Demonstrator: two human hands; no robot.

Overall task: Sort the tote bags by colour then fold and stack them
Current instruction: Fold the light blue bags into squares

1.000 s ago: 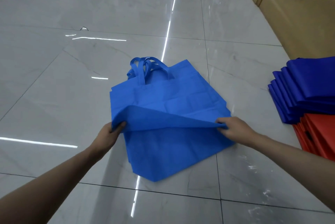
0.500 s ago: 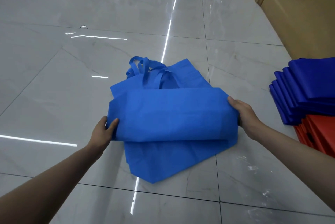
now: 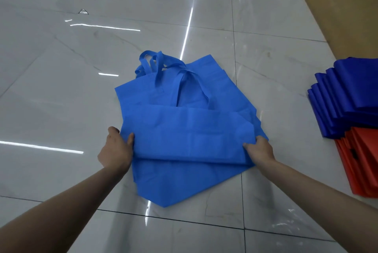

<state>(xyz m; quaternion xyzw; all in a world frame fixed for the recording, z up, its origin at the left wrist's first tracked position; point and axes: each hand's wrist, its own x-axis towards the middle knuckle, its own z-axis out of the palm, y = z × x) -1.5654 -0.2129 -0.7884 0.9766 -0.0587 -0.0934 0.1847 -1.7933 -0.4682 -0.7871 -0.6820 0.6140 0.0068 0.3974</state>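
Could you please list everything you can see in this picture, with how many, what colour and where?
top tote bag: one, light blue, folded over, on the pile mid-floor
pile of tote bags: several layers, count unclear, light blue, flat, handles pointing away from the person
dark blue stack: one, several folded bags, right edge
red stack: one, folded bags, right edge, nearer the person, against the dark blue stack
floor: glossy pale grey tiles, under everything
cabinet: one, tan, top right
metal loop: one, small, on the floor, upper left
left hand: grips the top tote bag's left end
right hand: grips its right end
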